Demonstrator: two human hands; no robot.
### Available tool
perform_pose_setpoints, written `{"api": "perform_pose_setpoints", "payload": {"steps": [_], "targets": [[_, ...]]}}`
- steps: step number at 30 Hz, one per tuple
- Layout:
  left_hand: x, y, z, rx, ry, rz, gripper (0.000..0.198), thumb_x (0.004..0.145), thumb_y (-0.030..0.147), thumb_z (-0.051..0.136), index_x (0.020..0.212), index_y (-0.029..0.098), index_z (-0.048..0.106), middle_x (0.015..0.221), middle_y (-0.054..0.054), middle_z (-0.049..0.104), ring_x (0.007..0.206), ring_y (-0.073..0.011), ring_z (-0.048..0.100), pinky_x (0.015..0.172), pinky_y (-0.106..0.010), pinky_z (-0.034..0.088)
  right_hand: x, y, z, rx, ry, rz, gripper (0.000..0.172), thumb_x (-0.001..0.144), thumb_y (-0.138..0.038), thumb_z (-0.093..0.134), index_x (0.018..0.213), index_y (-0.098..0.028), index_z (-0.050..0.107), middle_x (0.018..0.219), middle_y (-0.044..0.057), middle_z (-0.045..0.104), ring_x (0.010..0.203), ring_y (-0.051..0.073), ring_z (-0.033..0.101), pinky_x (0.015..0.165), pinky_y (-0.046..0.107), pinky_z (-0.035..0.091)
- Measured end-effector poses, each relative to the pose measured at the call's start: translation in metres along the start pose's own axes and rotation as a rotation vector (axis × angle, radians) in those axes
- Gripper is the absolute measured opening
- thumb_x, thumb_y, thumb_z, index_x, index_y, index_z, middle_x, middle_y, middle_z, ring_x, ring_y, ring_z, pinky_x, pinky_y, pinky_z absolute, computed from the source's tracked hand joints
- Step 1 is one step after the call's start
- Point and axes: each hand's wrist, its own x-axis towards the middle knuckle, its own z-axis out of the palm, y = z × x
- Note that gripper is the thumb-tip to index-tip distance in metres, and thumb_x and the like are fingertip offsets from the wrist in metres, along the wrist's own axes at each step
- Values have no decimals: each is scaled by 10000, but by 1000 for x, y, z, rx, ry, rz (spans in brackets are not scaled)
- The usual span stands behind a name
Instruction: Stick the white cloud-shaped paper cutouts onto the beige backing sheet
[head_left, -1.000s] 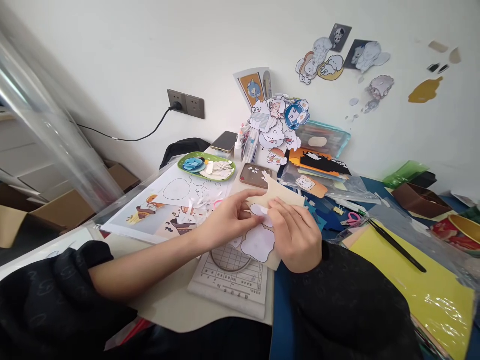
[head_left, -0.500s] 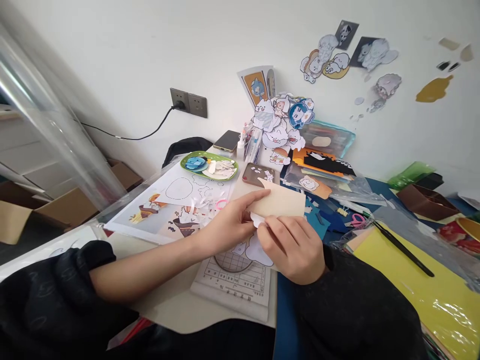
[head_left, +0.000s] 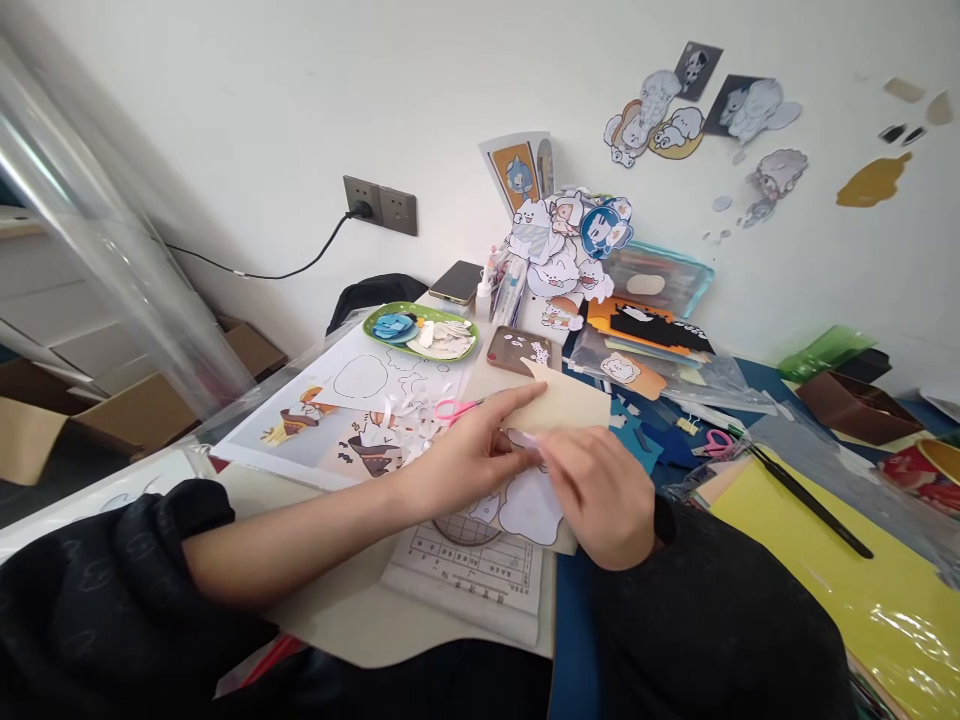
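My left hand grips a cream paper sheet, its index finger stretched along the upper left edge and its thumb lower down. Between both hands is a small white paper piece, partly hidden by fingers. My right hand is closed in a pinch at that piece's right end. Below the fingers, a white paper cutout with a dark outline lies over a printed form pad. Pink-handled scissors lie beside my left hand among white paper scraps.
A green tray with blue and white paper pieces stands behind the printed sheets. Black tweezers lie on yellow paper at right. Further back are a glue bottle, a brown lid-like tray and paper character cutouts.
My right hand has turned and shifted slightly right, drawing its fingers together at the white piece. More of the outlined cutout and the pink scissors handle shows. My left hand has barely moved.
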Motion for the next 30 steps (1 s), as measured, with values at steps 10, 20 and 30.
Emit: {"api": "perform_pose_setpoints", "payload": {"steps": [10,20,30], "targets": [[-3,-1,4,34,-41,73,605,808,173,574,1364,251,348,1222,-82,529,484,-5,364,412,-165,335,1,12,-10,170,-82,595,61,837,-259,561,811,-204,568,692,9,545,681,166,503,635,310,433],[-4,0,4,-14,-42,124,590,808,131,567,1348,268,371,1341,-72,458,519,-4,371,445,-162,362,4,7,-7,214,-110,536,231,845,-191,527,620,-204,477,626,-10,513,660,155,457,691,327,377],[-4,1,4,-11,-47,104,595,802,166,567,1353,287,377,1280,-76,510,522,-22,377,458,-180,368,3,7,-6,243,-107,582,232,845,-188,535,620,-202,477,632,-9,511,659,155,450,682,325,386]]}}
